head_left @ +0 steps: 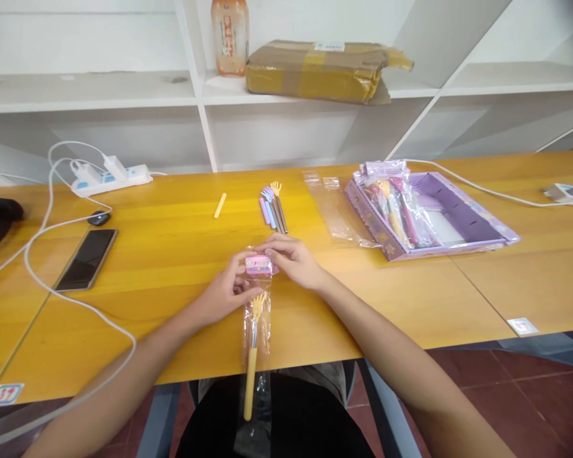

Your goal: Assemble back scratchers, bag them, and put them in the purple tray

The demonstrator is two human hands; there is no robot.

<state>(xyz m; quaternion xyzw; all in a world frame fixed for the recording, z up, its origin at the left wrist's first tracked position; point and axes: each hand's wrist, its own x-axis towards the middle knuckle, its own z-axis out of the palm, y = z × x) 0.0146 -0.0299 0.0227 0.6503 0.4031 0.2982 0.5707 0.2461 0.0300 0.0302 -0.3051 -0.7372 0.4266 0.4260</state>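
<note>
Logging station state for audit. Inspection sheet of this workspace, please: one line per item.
Surface: yellow wooden table, seams visible.
Job's things: clear bag with pink label, holding a yellow hand-topped stick, extending past the near edge.
Clutter: phone, loose sticks, purple tray with bagged pieces.
Hands: left hand, right hand, fingers at the bag's labelled top.
Cables: white cables run from a power strip across the left side.
Surroundings: white shelves with taped carton, orange bottle.

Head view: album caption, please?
Left hand and right hand hold a clear bag with a yellow back scratcher inside.
</note>
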